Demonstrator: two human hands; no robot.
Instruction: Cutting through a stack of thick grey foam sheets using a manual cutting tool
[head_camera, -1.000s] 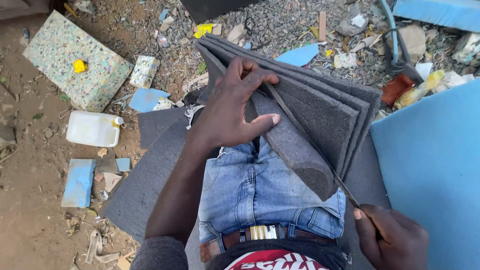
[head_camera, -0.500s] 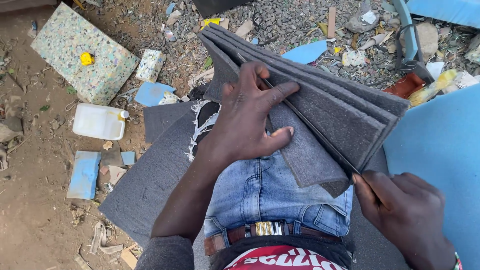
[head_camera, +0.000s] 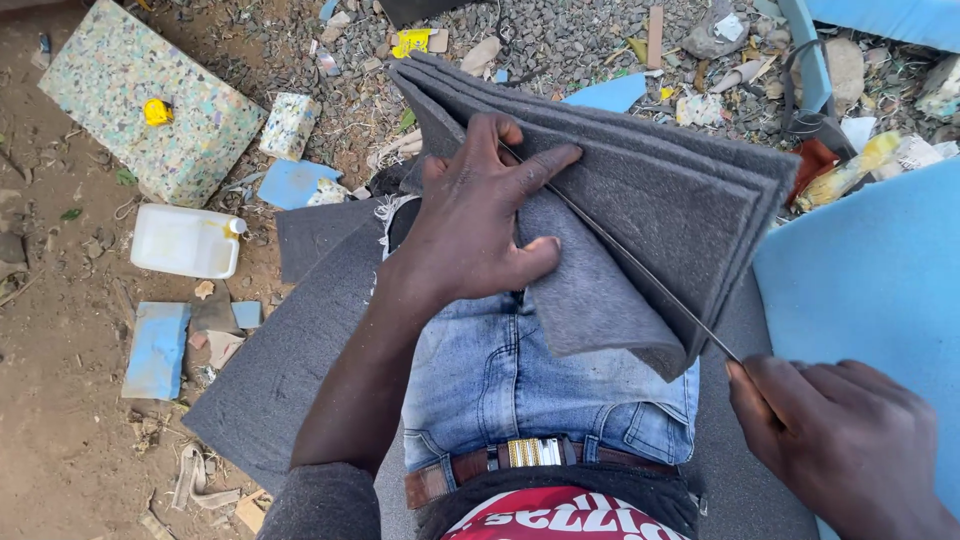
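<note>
Pressing flat, the left hand (head_camera: 480, 235) is pinning the folded stack of grey felt sheets (head_camera: 640, 215) on the lap so the layers are staying aligned, while the right hand's (head_camera: 835, 440) grip is closing around what looks like a thin metal blade (head_camera: 620, 250) running between them.

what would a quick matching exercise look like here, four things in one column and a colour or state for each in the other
Things:
1. folded felt stack
2. plastic jug
3. foam sheet
4. left hand

States:
a. white, lying on the dirt
b. light blue, at the right edge
c. pressed flat on the felt
d. grey, resting on the lap

Pairs: 1-d, 2-a, 3-b, 4-c
</note>
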